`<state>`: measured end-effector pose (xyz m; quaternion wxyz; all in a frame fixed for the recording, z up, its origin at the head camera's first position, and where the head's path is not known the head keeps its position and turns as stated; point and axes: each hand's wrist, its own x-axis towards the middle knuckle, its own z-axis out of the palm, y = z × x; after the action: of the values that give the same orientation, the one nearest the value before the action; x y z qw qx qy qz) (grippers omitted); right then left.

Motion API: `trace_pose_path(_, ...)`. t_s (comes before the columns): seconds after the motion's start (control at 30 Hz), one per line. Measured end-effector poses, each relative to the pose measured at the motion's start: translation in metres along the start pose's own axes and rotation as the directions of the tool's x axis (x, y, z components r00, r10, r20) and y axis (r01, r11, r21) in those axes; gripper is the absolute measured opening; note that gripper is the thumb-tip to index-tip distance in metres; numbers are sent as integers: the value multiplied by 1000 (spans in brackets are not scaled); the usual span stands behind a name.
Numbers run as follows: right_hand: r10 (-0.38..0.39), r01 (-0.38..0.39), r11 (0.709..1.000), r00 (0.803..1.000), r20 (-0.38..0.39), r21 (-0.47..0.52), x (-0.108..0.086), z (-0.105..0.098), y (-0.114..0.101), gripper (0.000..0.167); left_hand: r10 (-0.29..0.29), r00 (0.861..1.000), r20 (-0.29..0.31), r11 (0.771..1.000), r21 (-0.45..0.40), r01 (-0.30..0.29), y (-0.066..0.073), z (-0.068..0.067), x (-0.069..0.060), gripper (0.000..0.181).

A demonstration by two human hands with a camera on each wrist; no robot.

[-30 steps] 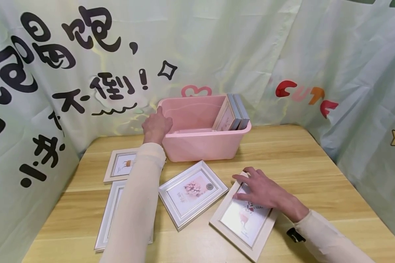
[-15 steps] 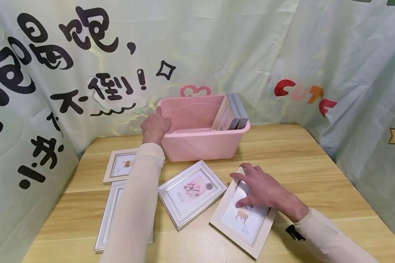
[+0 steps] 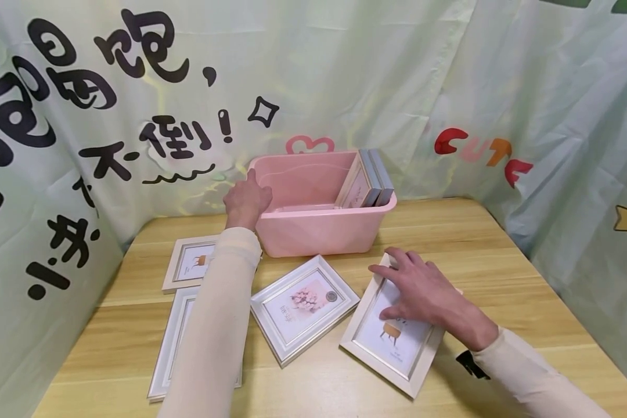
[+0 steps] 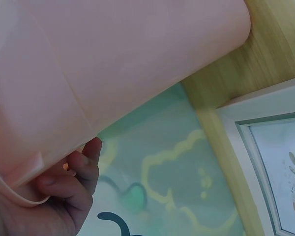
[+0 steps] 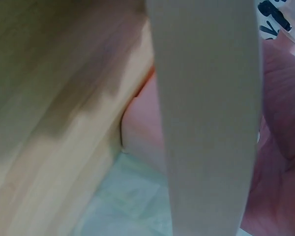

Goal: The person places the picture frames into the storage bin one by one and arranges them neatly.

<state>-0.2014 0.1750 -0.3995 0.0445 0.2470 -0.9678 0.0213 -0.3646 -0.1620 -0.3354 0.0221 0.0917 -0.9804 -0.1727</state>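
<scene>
A pink plastic tub (image 3: 319, 232) stands at the back of the table. My left hand (image 3: 247, 200) grips the rim at its left end, fingers curled beneath the lip in the left wrist view. At the front right, my right hand (image 3: 423, 290) holds a cream picture frame (image 3: 363, 328) with a chair print. Its fingers reach over the frame's top corner, and the thumb lies above the glass. In the right wrist view the frame's side edge (image 5: 206, 118) stands close to the camera, with the table behind it; most fingertips are hidden there.
Picture frames (image 3: 363, 186) lean at the tub's right end. A silver frame (image 3: 298, 307) with a flower print lies mid-table. Left of it lie a cream frame (image 3: 175, 264) and a white frame (image 3: 162, 360), partly behind my left sleeve. A printed curtain (image 3: 345, 69) hangs behind.
My right hand and the cream picture frame have shifted slightly away from me and to the right, and glare on its glass has faded. My left hand keeps its place on the tub.
</scene>
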Motion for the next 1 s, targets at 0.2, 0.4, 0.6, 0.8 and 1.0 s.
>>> trace_pose_path(0.2,-8,5,998,999,-43,-67,1,-11,1,87,4,1000,-8,1000,0,-4,1,-1,-1,66)
trace_pose_path(0.4,-27,15,991,996,-86,-135,0,-18,-1,87,3,1000,-2,1000,-7,-3,1,-1,-2,65)
trace_pose_path(0.6,-42,22,988,990,-136,-151,-1,-25,-4,84,-4,1000,-1,1000,-7,4,-2,-1,-1,65)
trace_pose_path(0.8,-70,36,983,980,-185,-180,-3,-29,-5,83,-8,1000,0,1000,-8,8,-3,-1,-2,66)
trace_pose_path(1.0,-87,42,977,973,-215,-207,-4,-30,-6,81,3,1000,-2,1000,-13,-3,-1,-2,-3,65)
